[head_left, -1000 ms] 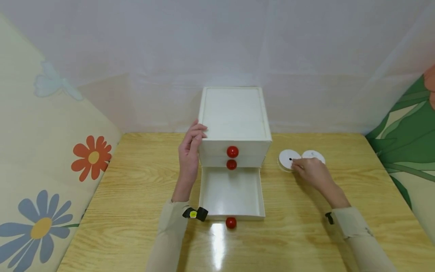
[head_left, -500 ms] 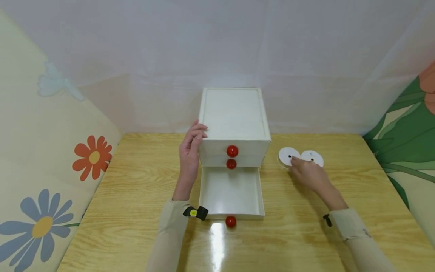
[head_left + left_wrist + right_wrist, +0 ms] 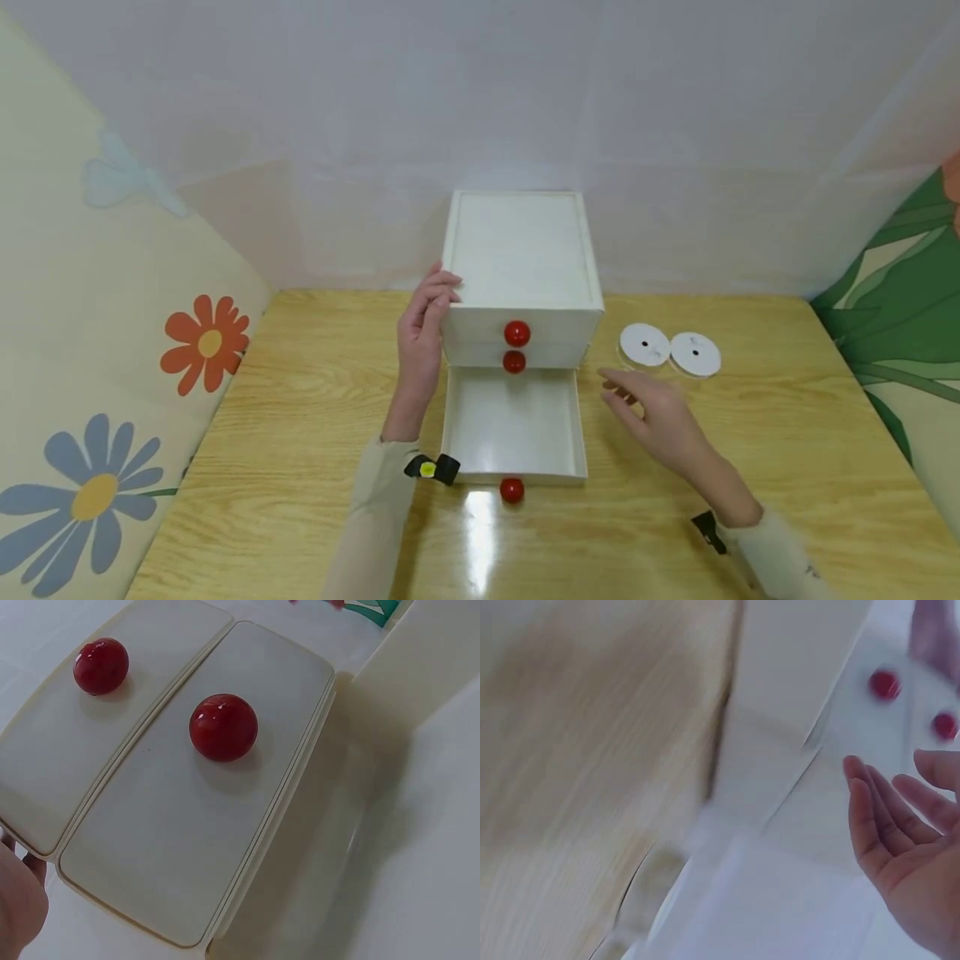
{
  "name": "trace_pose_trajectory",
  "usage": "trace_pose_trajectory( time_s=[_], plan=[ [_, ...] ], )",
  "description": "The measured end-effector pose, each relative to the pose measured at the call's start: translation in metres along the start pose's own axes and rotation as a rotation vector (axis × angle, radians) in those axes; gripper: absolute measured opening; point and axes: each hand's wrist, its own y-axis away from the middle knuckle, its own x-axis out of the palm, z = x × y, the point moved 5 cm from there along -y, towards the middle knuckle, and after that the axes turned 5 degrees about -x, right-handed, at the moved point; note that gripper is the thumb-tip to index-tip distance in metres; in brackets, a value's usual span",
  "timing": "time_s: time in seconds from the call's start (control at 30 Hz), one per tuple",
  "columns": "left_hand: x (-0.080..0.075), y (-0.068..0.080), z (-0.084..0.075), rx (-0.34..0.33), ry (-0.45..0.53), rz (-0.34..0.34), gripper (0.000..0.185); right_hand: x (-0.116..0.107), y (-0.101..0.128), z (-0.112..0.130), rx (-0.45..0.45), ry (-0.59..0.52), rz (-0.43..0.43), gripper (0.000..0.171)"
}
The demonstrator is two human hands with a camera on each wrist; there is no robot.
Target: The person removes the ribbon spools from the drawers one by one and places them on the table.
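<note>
Left hand (image 3: 422, 333) resting flat against the left side of the white three-drawer box (image 3: 521, 254), fingers straight. Right hand (image 3: 654, 415) hovering empty above the wooden surface (image 3: 300, 417), fingers relaxed and spread, just right of the pulled-out bottom drawer (image 3: 513, 425). Two white discs (image 3: 669, 348) lying beyond it.

Drawer chest (image 3: 522, 250) stands at desk (image 3: 300, 433) centre, towards the back. Its bottom drawer (image 3: 513, 425) is pulled out forward. Two discs (image 3: 669, 348) lie side by side, touching, right of the chest. Left hand (image 3: 422, 342) rests against the chest's left front corner. Right hand (image 3: 656, 417) is between drawer and discs, just right of the drawer, before the discs, apart from both
</note>
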Motion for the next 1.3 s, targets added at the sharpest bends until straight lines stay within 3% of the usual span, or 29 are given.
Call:
trace_pose_trajectory(
  time_s=[0.17,0.3,0.47,0.7,0.87,1.17,1.3],
  plan=[
    [0.0,-0.001,-0.002,0.01,-0.002,0.007,0.022,0.014,0.002,0.04,-0.129,-0.136,-0.026,0.021],
    [-0.001,-0.003,-0.004,0.031,-0.028,0.019,0.021,0.027,0.002,0.062,-0.183,-0.22,0.009,0.027],
    [0.002,-0.011,-0.012,0.075,-0.072,0.049,0.015,0.041,0.005,0.078,-0.242,-0.259,0.04,0.025],
    [0.007,-0.02,-0.015,0.086,-0.082,0.096,0.026,0.059,0.011,0.093,-0.289,-0.323,0.093,0.013],
    [0.007,-0.021,-0.013,0.083,-0.041,0.066,0.025,0.069,0.015,0.1,-0.308,-0.281,0.14,0.011],
    [0.006,-0.02,-0.011,0.085,-0.019,0.022,0.024,0.088,0.023,0.106,-0.238,-0.095,0.337,0.025],
    [0.006,-0.02,-0.01,0.093,-0.008,0.015,0.024,0.094,0.025,0.106,-0.194,-0.053,0.362,0.025]
  ],
)
